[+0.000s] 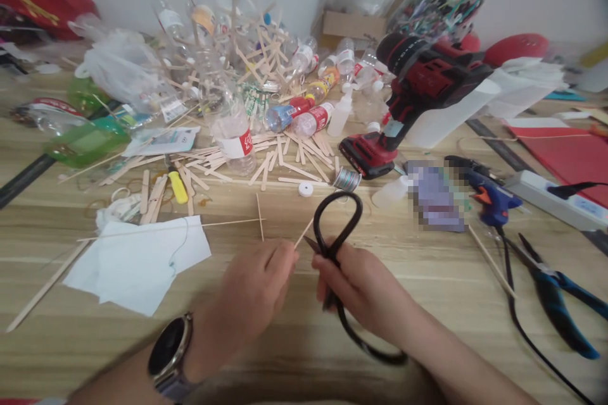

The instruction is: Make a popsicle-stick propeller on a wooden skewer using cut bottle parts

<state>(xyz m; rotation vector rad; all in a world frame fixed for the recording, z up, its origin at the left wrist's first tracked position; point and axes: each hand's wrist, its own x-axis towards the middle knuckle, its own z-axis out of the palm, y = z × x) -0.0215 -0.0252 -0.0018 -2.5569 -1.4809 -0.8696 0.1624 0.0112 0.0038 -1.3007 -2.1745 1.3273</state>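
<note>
I have, under remote control, the left hand [256,281] closed on a stick [304,234], whose free end projects toward the right hand [358,281]. I find the right hand grasping scissors [330,249], blade tip just beside the stick. On the counter [437,266], crossed sticks [260,219] lie just beyond the left hand.

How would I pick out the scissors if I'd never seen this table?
Find the big red and black drill, then come down the picture to the person's right hand. It holds the scissors, blades near the thin stick in the left hand. Large, all-black loop handles set them apart from the blue-handled pliers at far right.
</note>
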